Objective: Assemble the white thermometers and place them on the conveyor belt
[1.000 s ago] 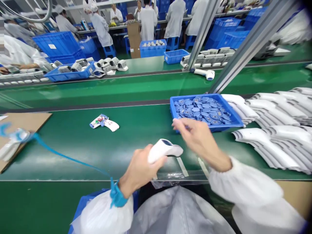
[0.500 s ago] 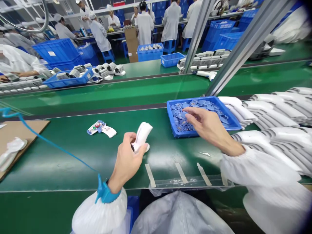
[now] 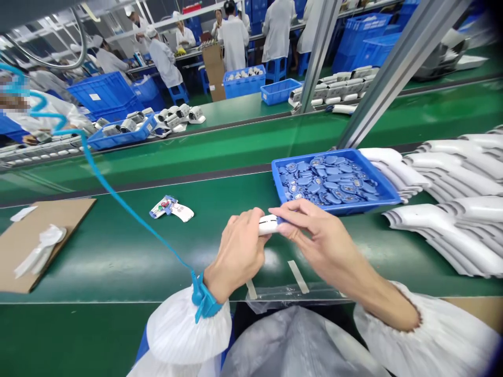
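Head view showed a green desk (image 3: pixel 118 256) bearing stacked white shells (image 3: pixel 451 225) at far right, then a blue tray (image 3: pixel 365 207) with a heap of blue pieces (image 3: pixel 330 180). Both hands were nearly closed: the left hand (image 3: pixel 241 246) gripped a white housing (image 3: pixel 268 224) above the desk, and the right hand (image 3: pixel 320 233) pinched a small blue part (image 3: pixel 280 220) at its right end.

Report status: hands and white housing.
Left hand gripping white housing. Right hand holding blue piece at housing's end. Blue tray just beyond; no obstruction seen between hands.
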`<state>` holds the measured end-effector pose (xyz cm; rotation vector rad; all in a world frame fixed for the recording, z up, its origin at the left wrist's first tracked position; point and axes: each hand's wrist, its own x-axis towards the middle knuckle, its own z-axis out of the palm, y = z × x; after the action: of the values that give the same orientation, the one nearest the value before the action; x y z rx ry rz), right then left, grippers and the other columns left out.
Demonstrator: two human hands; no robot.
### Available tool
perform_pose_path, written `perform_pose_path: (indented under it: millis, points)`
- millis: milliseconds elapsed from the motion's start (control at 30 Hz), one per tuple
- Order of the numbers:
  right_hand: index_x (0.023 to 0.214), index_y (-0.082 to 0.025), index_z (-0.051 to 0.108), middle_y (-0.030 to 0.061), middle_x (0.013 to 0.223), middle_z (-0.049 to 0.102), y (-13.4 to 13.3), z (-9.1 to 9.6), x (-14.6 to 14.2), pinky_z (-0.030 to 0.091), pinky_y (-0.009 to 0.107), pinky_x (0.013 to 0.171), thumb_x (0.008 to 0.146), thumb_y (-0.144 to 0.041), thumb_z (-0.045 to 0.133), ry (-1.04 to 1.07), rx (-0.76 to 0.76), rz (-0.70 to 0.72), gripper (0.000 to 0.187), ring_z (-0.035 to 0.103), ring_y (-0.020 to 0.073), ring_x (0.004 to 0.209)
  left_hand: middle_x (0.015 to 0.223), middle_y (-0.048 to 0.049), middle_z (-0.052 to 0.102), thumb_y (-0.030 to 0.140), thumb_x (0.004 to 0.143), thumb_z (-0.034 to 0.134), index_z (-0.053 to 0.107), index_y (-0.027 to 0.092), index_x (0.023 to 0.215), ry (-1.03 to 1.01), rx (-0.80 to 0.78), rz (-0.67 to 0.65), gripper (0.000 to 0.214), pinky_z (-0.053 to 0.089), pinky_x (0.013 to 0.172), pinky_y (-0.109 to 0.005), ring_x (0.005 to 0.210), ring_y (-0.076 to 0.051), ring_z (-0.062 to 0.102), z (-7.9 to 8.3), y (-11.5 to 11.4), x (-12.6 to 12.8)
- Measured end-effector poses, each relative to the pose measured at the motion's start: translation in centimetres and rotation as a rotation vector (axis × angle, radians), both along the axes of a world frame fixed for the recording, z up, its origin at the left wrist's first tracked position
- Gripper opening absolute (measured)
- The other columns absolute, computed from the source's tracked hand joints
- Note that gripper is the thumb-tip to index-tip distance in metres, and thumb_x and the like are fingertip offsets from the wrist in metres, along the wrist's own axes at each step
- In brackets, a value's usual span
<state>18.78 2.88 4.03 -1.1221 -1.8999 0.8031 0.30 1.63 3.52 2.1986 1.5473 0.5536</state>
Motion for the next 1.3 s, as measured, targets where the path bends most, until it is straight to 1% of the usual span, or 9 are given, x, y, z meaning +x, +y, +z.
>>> perform_pose_path:
  millis: [133,333,433,600,867,967,1100,1200,1300]
  points:
    - [0.115,-0.025,0.071,0.0075,0.107,0.064,-0.4,-0.8,-0.4,0.056,0.032,0.072,0.102,-0.031,0.053,-0.136,0.174,-0.045,0.024,0.065,0.0182,0.089,0.119,-0.0081,0.068,0.030,0.105,0.047,0.052,0.019,0.125,-0.132,0.034,-0.098,0.024,0.043,0.086,-0.037,0.101,-0.023,0.062,-1.1,-0.3,-0.1]
    - [0.110,-0.022,0.067,0.0087,0.105,0.066,-0.9,-3.8,-0.4,0.057,0.032,0.079,0.103,-0.022,0.047,-0.100,0.298,-0.117,0.022,0.067,0.0185,0.093,0.098,-0.0118,0.072,0.034,0.105,0.041,0.063,0.015,0.112,0.025,0.258,-0.083,0.031,0.045,0.082,-0.039,0.089,-0.026,0.067,-3.1,-0.1,0.7]
    - [0.112,-0.022,0.066,0.0089,0.105,0.066,-1.3,-4.7,-0.3,0.057,0.034,0.082,0.104,-0.021,0.045,-0.086,0.274,-0.169,0.023,0.068,0.0189,0.093,0.089,-0.0102,0.072,0.033,0.102,0.044,0.065,0.015,0.106,0.111,0.239,-0.121,0.028,0.046,0.077,-0.038,0.082,-0.025,0.067,-3.0,0.3,0.9]
    - [0.118,-0.021,0.063,0.0107,0.119,0.065,-1.5,-4.4,-0.7,0.056,0.033,0.090,0.105,-0.023,0.044,-0.045,0.220,-0.107,0.023,0.067,0.0195,0.106,0.111,-0.0106,0.074,0.028,0.101,0.047,0.063,0.015,0.118,-0.046,0.224,-0.137,0.027,0.048,0.083,-0.038,0.093,-0.025,0.068,-2.4,0.2,0.6]
    - [0.110,-0.020,0.060,0.0062,0.098,0.068,-1.6,-4.5,-0.8,0.052,0.029,0.077,0.107,-0.028,0.039,-0.127,0.190,-0.180,0.023,0.066,0.0171,0.087,0.103,-0.0084,0.074,0.036,0.101,0.052,0.066,0.018,0.114,-0.051,0.194,-0.085,0.026,0.044,0.082,-0.037,0.090,-0.025,0.067,-2.5,0.0,0.7]
    - [0.113,-0.019,0.058,0.0070,0.103,0.068,-2.1,-4.5,-0.2,0.051,0.027,0.078,0.108,-0.027,0.039,-0.175,0.226,-0.175,0.021,0.066,0.0165,0.091,0.098,-0.0065,0.072,0.042,0.101,0.053,0.066,0.019,0.103,-0.180,0.184,0.149,0.026,0.042,0.086,-0.035,0.092,-0.022,0.063,-3.0,-0.6,0.7]
    - [0.116,-0.018,0.057,0.0060,0.097,0.067,-3.1,-4.4,0.5,0.049,0.025,0.070,0.108,-0.032,0.039,-0.293,0.236,-0.079,0.024,0.065,0.0150,0.081,0.059,-0.0002,0.052,0.045,0.104,0.044,0.048,0.020,0.061,-0.284,0.177,0.574,0.050,0.031,0.060,-0.030,0.057,-0.013,0.045,-4.7,-0.5,1.8]
    - [0.105,-0.018,0.062,0.0017,0.073,0.061,-3.7,-4.7,0.6,0.033,0.028,0.049,0.108,-0.040,0.034,-0.510,0.258,-0.056,0.036,0.054,0.0149,0.055,0.047,0.0022,0.039,0.038,0.097,0.054,0.034,0.019,0.050,-0.237,0.342,0.566,0.056,0.021,0.055,-0.031,0.048,-0.011,0.030,-5.9,0.6,2.7]
    - [0.091,-0.021,0.064,-0.0001,0.058,0.054,-4.0,-5.1,0.5,0.014,0.030,0.048,0.106,-0.050,0.032,-0.619,0.240,-0.118,0.047,0.042,0.0144,0.044,0.044,0.0019,0.039,0.032,0.096,0.053,0.035,0.018,0.046,-0.205,0.359,0.433,0.055,0.021,0.053,-0.032,0.046,-0.010,0.028,-5.9,1.4,2.5]
